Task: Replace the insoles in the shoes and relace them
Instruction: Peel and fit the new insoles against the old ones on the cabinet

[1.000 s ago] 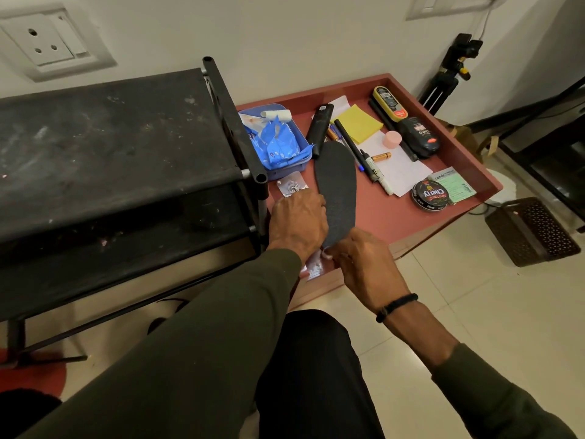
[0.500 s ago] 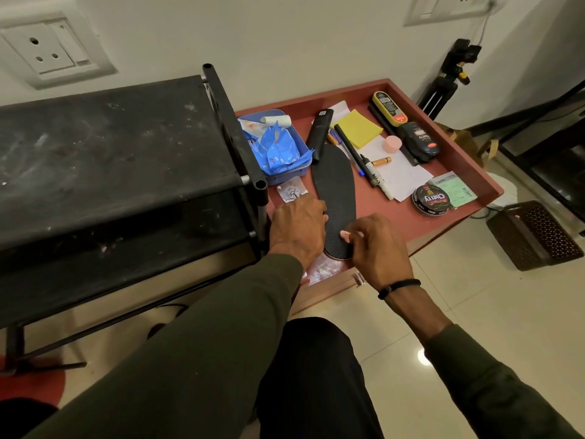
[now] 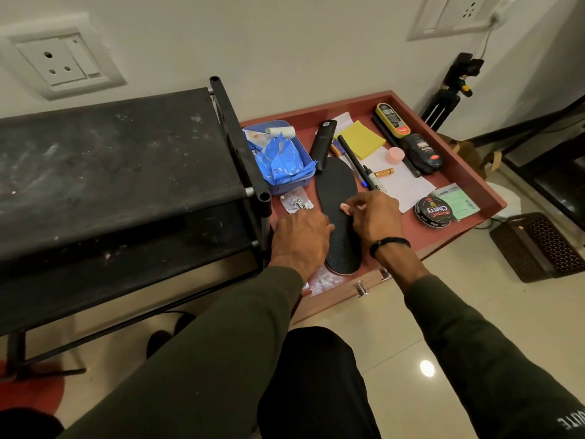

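Observation:
A black insole [image 3: 336, 188] lies lengthwise in an open reddish drawer [image 3: 468, 172], its heel end near the drawer front. My left hand [image 3: 300, 240] sits at the insole's left edge, fingers bent down against it and mostly hidden under the back of the hand. My right hand [image 3: 376, 217] is at the right edge near the middle, thumb on top and fingers curled round the edge. No shoe or lace is plainly in view.
The drawer also holds a blue tray of packets [image 3: 278, 153], pens, yellow sticky notes [image 3: 361, 139], shoe polish bottles [image 3: 408, 137] and a polish tin [image 3: 433, 212]. A black shoe rack [image 3: 120, 160] stands at the left. A brown basket [image 3: 538, 245] sits on the tiled floor.
My right hand has moved from the insole's heel end up along its right edge to the middle. My left hand has stayed at the left edge.

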`<state>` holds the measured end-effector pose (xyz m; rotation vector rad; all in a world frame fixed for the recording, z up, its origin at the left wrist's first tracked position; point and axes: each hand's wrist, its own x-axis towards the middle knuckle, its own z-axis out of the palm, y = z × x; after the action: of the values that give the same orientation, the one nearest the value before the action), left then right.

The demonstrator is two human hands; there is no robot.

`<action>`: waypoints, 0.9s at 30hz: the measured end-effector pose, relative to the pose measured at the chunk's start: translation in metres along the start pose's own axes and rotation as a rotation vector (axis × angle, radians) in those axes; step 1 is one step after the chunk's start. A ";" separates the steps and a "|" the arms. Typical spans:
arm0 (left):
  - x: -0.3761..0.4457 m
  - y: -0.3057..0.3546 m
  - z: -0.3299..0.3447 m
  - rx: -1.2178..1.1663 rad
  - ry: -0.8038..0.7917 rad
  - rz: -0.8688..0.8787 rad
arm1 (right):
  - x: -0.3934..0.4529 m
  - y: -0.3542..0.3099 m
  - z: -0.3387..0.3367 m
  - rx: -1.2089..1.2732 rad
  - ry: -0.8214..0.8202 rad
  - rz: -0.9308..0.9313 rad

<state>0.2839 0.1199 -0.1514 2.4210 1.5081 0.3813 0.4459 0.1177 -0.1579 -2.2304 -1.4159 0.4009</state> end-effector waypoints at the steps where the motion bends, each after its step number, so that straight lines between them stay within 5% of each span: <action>1: -0.001 0.000 0.000 -0.004 0.005 0.000 | -0.005 0.003 -0.001 0.004 -0.007 -0.002; 11: 0.002 -0.004 0.006 -0.077 -0.009 0.031 | -0.048 0.022 -0.011 -0.043 -0.039 -0.243; 27: 0.005 -0.007 0.014 -0.099 0.010 0.015 | 0.067 -0.018 -0.001 -0.370 0.054 -0.170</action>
<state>0.2855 0.1265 -0.1663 2.3581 1.4407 0.4606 0.4614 0.1847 -0.1472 -2.3518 -1.7496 0.0197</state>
